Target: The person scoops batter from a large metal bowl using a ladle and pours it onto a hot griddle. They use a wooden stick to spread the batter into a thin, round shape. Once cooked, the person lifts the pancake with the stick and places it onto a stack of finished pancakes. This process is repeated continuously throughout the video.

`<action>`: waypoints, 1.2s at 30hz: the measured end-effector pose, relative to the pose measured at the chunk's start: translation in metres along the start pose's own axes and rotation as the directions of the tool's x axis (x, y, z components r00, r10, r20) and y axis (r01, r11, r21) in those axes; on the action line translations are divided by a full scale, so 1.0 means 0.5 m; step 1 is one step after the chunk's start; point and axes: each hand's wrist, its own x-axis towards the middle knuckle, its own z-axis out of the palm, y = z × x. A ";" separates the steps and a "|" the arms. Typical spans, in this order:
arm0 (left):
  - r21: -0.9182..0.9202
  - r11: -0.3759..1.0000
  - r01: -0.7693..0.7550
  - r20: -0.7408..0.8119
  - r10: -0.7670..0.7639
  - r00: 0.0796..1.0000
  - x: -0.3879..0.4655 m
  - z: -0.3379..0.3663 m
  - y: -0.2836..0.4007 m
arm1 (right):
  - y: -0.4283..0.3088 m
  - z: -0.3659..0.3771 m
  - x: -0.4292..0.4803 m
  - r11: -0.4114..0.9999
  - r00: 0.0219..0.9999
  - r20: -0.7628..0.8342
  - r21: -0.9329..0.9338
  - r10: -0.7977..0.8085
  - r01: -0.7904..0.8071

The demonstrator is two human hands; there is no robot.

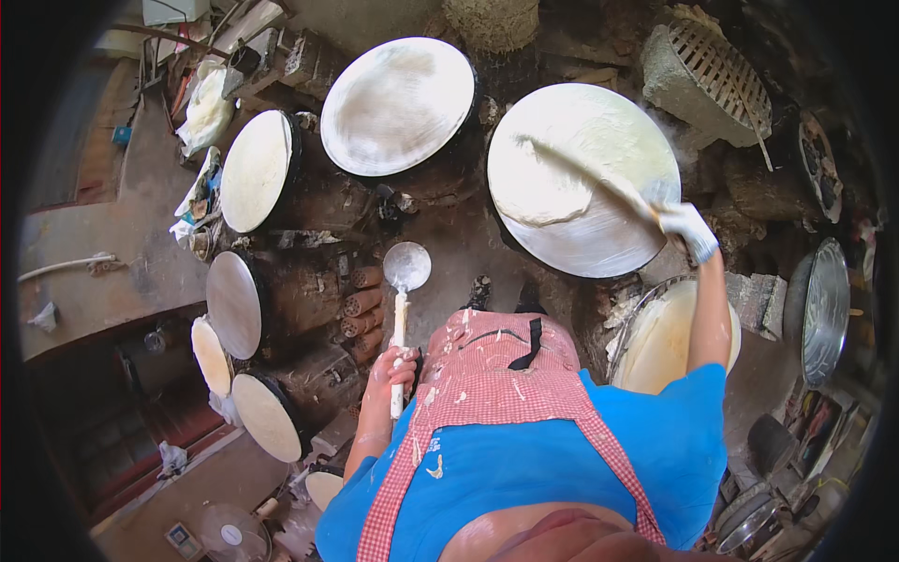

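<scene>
My left hand point(395, 372), bare and dusted with flour or batter, grips the pale handle of a metal ladle point(407, 267) held to the left of my apron point(484, 344). The ladle's round bowl points away from me over the floor. My right hand point(690, 232) wears a white glove and holds a long, batter-coated spreader point(590, 175) across the large round griddle point(604, 253) at front right. White batter point(555, 190) covers most of that griddle. A strip of bare metal shows along its near edge. The spreader is partly blurred.
More round griddles surround me: one bare-looking griddle point(400, 105) in front and a batter-covered one point(256, 172) at left. Cooked flatbreads point(653, 341) are stacked in a basket by my right arm. A slatted basket point(720, 77) stands far right. Cylindrical briquettes point(362, 302) lie beside the ladle.
</scene>
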 end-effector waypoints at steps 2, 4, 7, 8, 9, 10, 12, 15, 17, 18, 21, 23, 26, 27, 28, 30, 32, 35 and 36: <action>0.020 1.000 0.009 -0.036 -0.008 0.999 -0.006 -0.007 0.014 | -0.053 0.050 0.083 0.974 0.978 -0.019 0.085 -0.208 0.209; 0.058 0.998 0.021 -0.026 -0.020 0.999 -0.020 -0.008 0.020 | -0.115 0.079 0.097 0.990 0.989 0.146 -0.130 -0.036 0.056; 0.110 0.993 0.046 -0.032 -0.043 0.999 -0.028 -0.040 0.064 | -0.067 0.053 0.032 0.996 0.944 0.328 -0.090 0.041 -0.013; 0.136 0.989 0.049 0.008 -0.050 0.999 -0.036 -0.042 0.076 | -0.013 0.023 0.001 0.985 0.939 0.306 -0.127 0.155 -0.121; 0.156 0.986 0.050 0.051 -0.059 0.997 -0.041 -0.045 0.087 | 0.069 -0.013 -0.037 0.986 0.958 0.267 -0.152 0.101 -0.062; 0.147 0.984 0.097 0.091 -0.111 0.990 -0.042 -0.064 0.106 | 0.010 -0.005 -0.151 0.967 0.923 0.298 -0.150 0.245 -0.208; 0.165 0.977 0.139 0.062 -0.151 0.987 -0.035 -0.076 0.153 | 0.068 0.001 -0.325 0.935 0.945 0.108 -0.217 0.309 -0.281; 0.201 0.976 0.090 0.027 -0.097 0.995 -0.025 -0.079 0.204 | 0.237 0.096 -0.527 0.950 0.937 -0.188 0.167 0.294 -0.264; 0.225 0.970 0.094 0.037 -0.105 0.994 -0.028 -0.067 0.234 | 0.328 0.221 -0.593 0.919 0.881 -0.363 0.356 0.303 -0.170; 0.230 0.952 0.202 0.007 -0.209 0.978 -0.022 -0.073 0.264 | 0.290 0.345 -0.571 0.910 0.769 -0.537 0.390 0.347 -0.138; 0.288 0.925 0.248 0.114 -0.290 0.950 -0.028 -0.042 0.289 | 0.191 0.640 -0.407 0.974 0.604 -0.797 0.158 0.027 0.165; 0.315 0.922 0.226 0.189 -0.295 0.937 -0.059 -0.005 0.273 | 0.181 0.733 -0.277 0.920 0.518 -0.769 -0.377 -0.374 0.105; 0.383 0.899 0.212 0.229 -0.315 0.921 -0.111 0.010 0.263 | 0.133 0.780 -0.237 0.811 0.583 -0.745 -0.536 -0.324 -0.233; 0.427 0.884 0.193 0.262 -0.325 0.909 -0.120 0.015 0.261 | 0.153 0.769 -0.246 0.757 0.525 -0.760 -0.584 -0.384 -0.293; 0.517 0.844 0.143 0.308 -0.339 0.889 -0.129 0.008 0.263 | 0.174 0.755 -0.279 0.726 0.506 -0.775 -0.588 -0.379 -0.357; 0.540 0.832 0.126 0.384 -0.377 0.843 -0.143 -0.005 0.257 | 0.209 0.723 -0.346 0.691 0.463 -0.839 -0.514 -0.285 -0.508; 0.554 0.825 0.108 0.379 -0.366 0.850 -0.157 -0.006 0.256 | 0.207 0.709 -0.364 0.824 0.399 -0.902 -0.346 -0.162 -0.448; 0.522 0.845 0.120 0.303 -0.314 0.900 -0.141 -0.029 0.256 | 0.135 0.712 -0.277 0.991 0.367 -0.930 -0.074 -0.029 -0.109; 0.526 0.841 0.128 0.295 -0.322 0.900 -0.140 -0.028 0.253 | 0.143 0.722 -0.220 0.987 0.428 -0.892 -0.159 -0.147 0.009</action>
